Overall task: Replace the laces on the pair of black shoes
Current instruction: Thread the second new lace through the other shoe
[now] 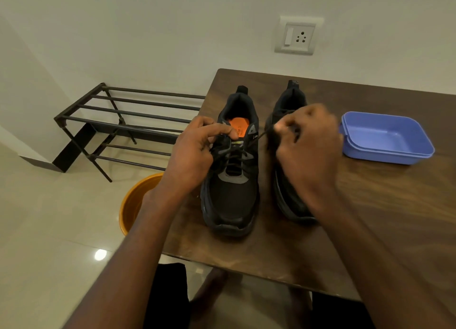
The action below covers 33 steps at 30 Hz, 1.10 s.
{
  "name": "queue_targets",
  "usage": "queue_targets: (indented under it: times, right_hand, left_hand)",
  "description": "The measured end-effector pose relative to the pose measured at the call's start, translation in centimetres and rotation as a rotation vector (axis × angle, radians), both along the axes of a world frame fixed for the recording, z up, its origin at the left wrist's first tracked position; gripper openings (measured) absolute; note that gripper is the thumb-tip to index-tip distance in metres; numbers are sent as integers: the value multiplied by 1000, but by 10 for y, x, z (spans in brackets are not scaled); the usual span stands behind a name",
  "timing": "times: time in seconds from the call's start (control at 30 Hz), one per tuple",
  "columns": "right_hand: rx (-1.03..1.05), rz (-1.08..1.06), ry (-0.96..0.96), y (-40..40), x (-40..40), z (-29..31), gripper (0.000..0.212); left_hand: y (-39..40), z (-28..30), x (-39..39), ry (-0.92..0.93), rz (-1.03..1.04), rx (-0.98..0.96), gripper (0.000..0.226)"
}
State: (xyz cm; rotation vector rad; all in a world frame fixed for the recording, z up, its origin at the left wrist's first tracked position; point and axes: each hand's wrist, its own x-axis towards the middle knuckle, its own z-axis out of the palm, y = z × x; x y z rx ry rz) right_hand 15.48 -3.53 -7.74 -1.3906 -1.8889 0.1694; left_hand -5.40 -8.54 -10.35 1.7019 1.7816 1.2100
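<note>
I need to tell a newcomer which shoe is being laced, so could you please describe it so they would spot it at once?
On the brown table stand two black shoes side by side. It is the left shoe, nearer the table's left edge; unlike the right shoe, it shows an orange insole.

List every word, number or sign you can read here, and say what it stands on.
None can be read.
Orange insole of the left shoe: dark print, blurred and partly covered by the left hand.
Shoe tongue tag: small pale marks, too small to read.
</note>
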Motion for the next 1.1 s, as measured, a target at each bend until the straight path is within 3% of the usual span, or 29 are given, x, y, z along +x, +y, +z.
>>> queue_targets:
  times: [0.07,0.13,0.23,0.33,0.47,0.6,0.7,0.8,0.97,1.1]
  right_hand:
    - [113,-155,129,6,12,9,7]
    - [152,-198,72,6,16,12,21]
    - [109,27,-124,-4,4,6,30]
    - [-52,175,-271,-6,-12,-7,22]
    - [-11,44,-120,3,-3,-6,4]
    - [97,-183,-12,10,16,5,12]
    - [55,76,-100,3,6,3,27]
    - [-91,265,-279,-2,-9,-7,20]
    - [-72,111,-115,8,4,-3,12]
    - [-97,129,-185,7,7,-4,27]
  left_hand:
    - [0,1,-1,-19,-4,-11,49]
    - [0,1,0,-20,-4,-33,53]
    - [0,1,-1,-16,-17,-22,54]
    - [0,0,-2,-3,-26,-22,53]
    - [0,-2,-3,-3,-30,-3,45]
    - [1,-2,-1,-8,-24,-16,49]
    - [0,-2,-1,3,-24,-22,48]
    - [0,-3,-2,38,-22,-15,44]
    - [1,-3,-1,11,-15,-19,45]
    - [-2,3,4,53,20,-54,41]
